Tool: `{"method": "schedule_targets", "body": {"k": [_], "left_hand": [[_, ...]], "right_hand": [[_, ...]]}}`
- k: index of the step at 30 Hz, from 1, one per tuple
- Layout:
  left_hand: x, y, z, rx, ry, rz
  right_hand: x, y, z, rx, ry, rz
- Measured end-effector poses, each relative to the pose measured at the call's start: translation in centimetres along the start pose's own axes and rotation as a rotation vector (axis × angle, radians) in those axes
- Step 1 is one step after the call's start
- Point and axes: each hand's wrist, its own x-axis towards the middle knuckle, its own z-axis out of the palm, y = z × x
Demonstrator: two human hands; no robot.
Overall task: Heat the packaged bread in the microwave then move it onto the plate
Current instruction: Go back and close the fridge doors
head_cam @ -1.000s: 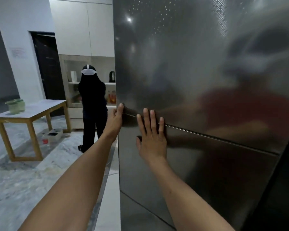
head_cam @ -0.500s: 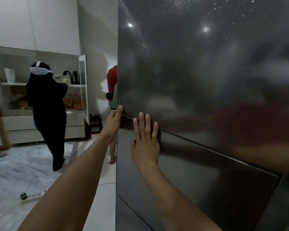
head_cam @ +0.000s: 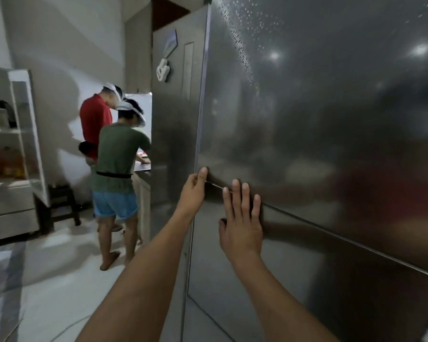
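Meanwhile fridge door [head_cam: 307, 119] swung wider; hands unmoved.

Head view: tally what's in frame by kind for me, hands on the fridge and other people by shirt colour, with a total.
Hands on the grey steel fridge door: 2 (left hand, right hand)
Person in red shirt: 1
Person in green shirt: 1
Total: 4

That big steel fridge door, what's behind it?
Past the fridge door's left edge stand two people at a dark counter. The left hand grips that edge; the right hand presses flat. The fridge's inside is hidden.
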Motion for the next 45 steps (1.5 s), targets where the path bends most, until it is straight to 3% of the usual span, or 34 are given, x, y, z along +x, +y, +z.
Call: {"method": "schedule_targets", "body": {"k": [13, 26, 32, 37, 45], "left_hand": [[5.1, -2.4, 2.1, -0.008, -0.196, -0.003], [6.5, -3.5, 3.0, -0.029, -0.203, 0.006], [3.1, -3.0, 2.6, 0.219, -0.090, -0.022], [-1.6, -5.1, 2.4, 0.479, -0.099, 0.171], [-12.2, -4.8, 8.4, 0.459, -0.195, 0.319]], "right_hand": [[1.6, 0.1, 3.1, -0.162, -0.044, 0.086], [1.9, 0.4, 3.5, -0.179, -0.093, 0.076], [0.9, 2.9, 1.8, -0.107, -0.162, -0.089], [-2.0, 5.3, -0.1, -0.005, -0.202, -0.158], [-11.2, 12.8, -3.6, -0.022, -0.254, -0.160]]}}
